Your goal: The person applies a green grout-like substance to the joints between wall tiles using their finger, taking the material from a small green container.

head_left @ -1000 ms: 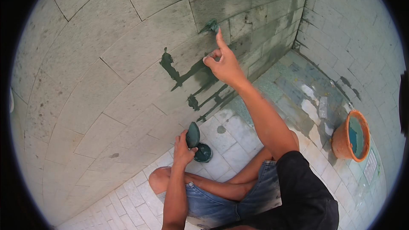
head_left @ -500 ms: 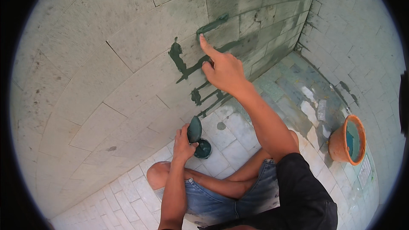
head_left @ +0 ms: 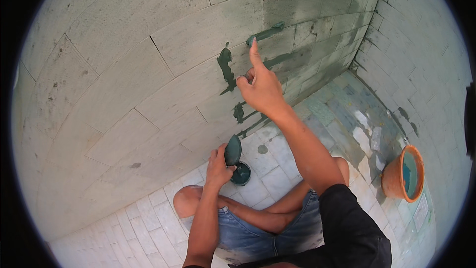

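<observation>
My right hand (head_left: 264, 88) reaches up to the pale tiled wall (head_left: 168, 87). Its index finger is stretched out, with the tip at the left end of a dark green paste smear (head_left: 270, 32) on a tile joint. The other fingers are curled, and I see nothing held in them. Low by the wall, my left hand (head_left: 218, 169) grips a leaf-shaped piece coated in green (head_left: 233, 151); its exact kind is unclear. Just beneath it, a small round bowl (head_left: 249, 174) of dark green paste stands on the floor, close to my left fingers.
More green paste (head_left: 226, 67) marks the wall joints left of and below my right hand. An orange bucket (head_left: 391, 178) with greenish contents stands at the right. Whitish patches (head_left: 362, 141) lie on the tiled floor (head_left: 267, 176) near it. My crossed legs fill the front.
The whole view has shifted, so the wall and its smears sit farther right. My right fingertip has slid slightly right along the smear. My left hand keeps its grip.
</observation>
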### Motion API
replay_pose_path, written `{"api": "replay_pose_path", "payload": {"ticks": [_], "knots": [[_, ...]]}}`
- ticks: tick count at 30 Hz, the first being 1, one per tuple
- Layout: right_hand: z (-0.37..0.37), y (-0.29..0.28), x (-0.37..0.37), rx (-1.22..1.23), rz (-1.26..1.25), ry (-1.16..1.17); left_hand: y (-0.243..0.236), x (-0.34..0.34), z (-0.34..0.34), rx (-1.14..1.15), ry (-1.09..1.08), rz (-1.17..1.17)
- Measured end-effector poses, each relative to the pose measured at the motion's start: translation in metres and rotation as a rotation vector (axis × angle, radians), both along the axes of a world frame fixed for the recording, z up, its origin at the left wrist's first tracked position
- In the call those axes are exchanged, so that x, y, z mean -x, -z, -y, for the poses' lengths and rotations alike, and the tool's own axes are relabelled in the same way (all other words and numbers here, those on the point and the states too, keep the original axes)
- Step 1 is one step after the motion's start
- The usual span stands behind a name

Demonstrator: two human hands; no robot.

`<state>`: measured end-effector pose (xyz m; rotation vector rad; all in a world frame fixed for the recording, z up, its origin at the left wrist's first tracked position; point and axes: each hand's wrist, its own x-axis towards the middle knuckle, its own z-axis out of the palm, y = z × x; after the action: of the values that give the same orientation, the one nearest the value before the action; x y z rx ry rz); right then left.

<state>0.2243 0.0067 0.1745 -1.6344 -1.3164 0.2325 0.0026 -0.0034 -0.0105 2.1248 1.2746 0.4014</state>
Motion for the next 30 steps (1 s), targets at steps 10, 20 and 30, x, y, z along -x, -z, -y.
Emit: {"api": "replay_pose_path", "payload": {"ticks": [10, 20, 30], "knots": [[-0.002, -0.003, 0.035, 0.043, 0.173, -0.121, 0.001, 0.001, 0.0, -0.002, 0.001, -0.03], [-0.011, 0.009, -0.034, -0.256, -0.323, -0.023, -0.008, 0.0, 0.0, 0.056, -0.015, -0.034], [-0.009, 0.009, 0.034, -0.053, 0.098, -0.109, -0.001, -0.002, -0.001, 0.048, 0.017, -0.012]]}}
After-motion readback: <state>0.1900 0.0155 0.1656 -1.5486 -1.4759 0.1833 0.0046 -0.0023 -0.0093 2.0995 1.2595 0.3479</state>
